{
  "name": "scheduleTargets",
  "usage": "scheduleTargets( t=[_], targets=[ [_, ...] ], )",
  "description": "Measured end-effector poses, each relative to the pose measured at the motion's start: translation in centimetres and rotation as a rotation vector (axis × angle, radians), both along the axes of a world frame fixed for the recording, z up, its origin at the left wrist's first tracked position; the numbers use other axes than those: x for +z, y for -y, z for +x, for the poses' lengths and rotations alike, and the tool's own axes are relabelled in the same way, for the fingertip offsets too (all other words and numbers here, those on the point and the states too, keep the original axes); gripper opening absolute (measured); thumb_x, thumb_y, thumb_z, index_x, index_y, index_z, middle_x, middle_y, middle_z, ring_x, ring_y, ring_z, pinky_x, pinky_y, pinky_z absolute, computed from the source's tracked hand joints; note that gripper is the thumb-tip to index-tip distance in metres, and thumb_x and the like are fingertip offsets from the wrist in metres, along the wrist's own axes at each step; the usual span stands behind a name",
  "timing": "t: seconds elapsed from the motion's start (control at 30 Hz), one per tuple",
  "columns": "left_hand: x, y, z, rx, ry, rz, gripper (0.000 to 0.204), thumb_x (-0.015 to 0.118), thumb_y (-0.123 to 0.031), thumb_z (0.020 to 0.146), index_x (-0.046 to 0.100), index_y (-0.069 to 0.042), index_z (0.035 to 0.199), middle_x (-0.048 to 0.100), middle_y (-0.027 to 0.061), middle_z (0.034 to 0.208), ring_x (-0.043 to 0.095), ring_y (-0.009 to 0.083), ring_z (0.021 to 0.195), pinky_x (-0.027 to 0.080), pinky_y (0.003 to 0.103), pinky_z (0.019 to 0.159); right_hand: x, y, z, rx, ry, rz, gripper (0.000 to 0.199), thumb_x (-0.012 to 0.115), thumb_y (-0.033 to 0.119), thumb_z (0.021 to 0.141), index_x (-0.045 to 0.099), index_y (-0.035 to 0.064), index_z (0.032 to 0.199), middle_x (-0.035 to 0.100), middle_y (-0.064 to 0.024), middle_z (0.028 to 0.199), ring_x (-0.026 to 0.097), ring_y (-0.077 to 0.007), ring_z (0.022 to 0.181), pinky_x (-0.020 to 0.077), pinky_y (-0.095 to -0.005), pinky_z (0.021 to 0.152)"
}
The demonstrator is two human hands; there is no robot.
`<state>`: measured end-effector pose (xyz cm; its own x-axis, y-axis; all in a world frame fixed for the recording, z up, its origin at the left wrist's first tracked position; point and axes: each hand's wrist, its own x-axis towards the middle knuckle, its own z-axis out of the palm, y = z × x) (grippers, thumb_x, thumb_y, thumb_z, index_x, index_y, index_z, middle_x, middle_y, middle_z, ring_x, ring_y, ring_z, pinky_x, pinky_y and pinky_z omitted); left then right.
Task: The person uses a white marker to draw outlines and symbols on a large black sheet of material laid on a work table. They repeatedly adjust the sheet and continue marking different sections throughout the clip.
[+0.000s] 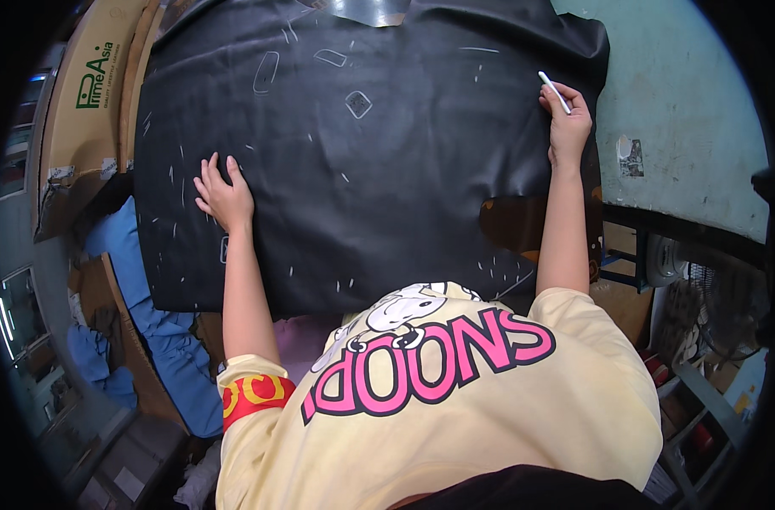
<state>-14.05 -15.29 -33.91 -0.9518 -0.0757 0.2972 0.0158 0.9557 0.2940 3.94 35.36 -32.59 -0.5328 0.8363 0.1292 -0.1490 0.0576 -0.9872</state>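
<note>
Broadly spread across the bench (685,161), the black sheet (379,195) looks supple, smooth, fairly heavy, best lifted by its edges. Pink lettering (479,348) crosses my cream shirt (455,442); green lettering (90,90) marks a cardboard carton (79,149). My left hand (227,200) rests on the sheet, fingers splayed; my right hand (568,123) pinches a slim white stick (554,92).

White-streaked black sheet (387,170), white stick (555,93), pink-lettered pale-yellow shirt (523,416), red-and-yellow armband (256,399), blue cloth (179,357)
</note>
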Motion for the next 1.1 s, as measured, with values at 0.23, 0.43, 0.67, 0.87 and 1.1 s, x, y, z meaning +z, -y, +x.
scheduleTargets(
  t=[0.23, 0.43, 0.67, 0.87, 1.1],
  targets=[
    [-0.7, 2.0, -0.9, -0.084, 0.028, 0.024, 0.058, 0.043, -0.057, 0.100, 0.052, -0.021, 0.144, 0.039, 0.0068, 0.157, 0.025, 0.0384, 0.148, 0.011, 0.060, 0.118, -1.4, 2.2, 2.7, 0.007, 0.077, 0.173, 0.015, 0.072, 0.010, 0.092, 0.067, -0.0021, 0.100, 0.071, -0.0065, 0.090, 0.068, -0.0101, 0.082, 0.0532, -0.0217, 0.076],
    [-0.9, 4.3, -0.3, -0.157, 0.057, -0.017, 0.058, 0.043, -0.056, 0.101, 0.050, -0.021, 0.146, 0.038, 0.0064, 0.159, 0.024, 0.0377, 0.149, 0.011, 0.059, 0.118, -2.3, 3.8, 5.7, 0.086, 0.203, 0.229, 0.016, 0.071, 0.012, 0.093, 0.068, -0.0020, 0.099, 0.071, -0.0056, 0.090, 0.067, -0.0093, 0.082, 0.0520, -0.0219, 0.077],
    [-0.8, 8.4, 1.0, -0.135, 0.079, -0.098, 0.060, 0.044, -0.057, 0.100, 0.046, -0.022, 0.148, 0.036, 0.0060, 0.159, 0.024, 0.0371, 0.150, 0.010, 0.061, 0.118, -1.3, 6.5, 7.6, 0.198, 0.285, 0.226, 0.015, 0.071, 0.012, 0.093, 0.069, -0.0005, 0.102, 0.068, -0.0020, 0.090, 0.063, -0.0069, 0.082, 0.0495, -0.0205, 0.077],
    [-0.6, 4.1, 1.7, -0.147, -0.015, -0.056, 0.059, 0.052, -0.052, 0.098, 0.048, -0.018, 0.146, 0.038, 0.0104, 0.157, 0.026, 0.0390, 0.148, 0.013, 0.065, 0.116, -0.1, 8.2, 8.0, 0.216, 0.221, 0.226, 0.015, 0.073, 0.014, 0.092, 0.070, 0.0012, 0.100, 0.069, -0.0008, 0.087, 0.060, -0.0061, 0.078, 0.0469, -0.0203, 0.070],
    [-0.4, -5.7, 2.2, -0.235, 0.099, 0.048, 0.060, 0.047, -0.055, 0.099, 0.047, -0.021, 0.147, 0.034, 0.0111, 0.160, 0.021, 0.0385, 0.150, 0.008, 0.066, 0.116, 2.1, 14.0, 7.3, 0.751, 0.035, -0.434, 0.017, 0.070, 0.014, 0.094, 0.067, -0.0008, 0.100, 0.070, -0.0053, 0.093, 0.067, -0.0113, 0.086, 0.0542, -0.0238, 0.080]
  ],
)
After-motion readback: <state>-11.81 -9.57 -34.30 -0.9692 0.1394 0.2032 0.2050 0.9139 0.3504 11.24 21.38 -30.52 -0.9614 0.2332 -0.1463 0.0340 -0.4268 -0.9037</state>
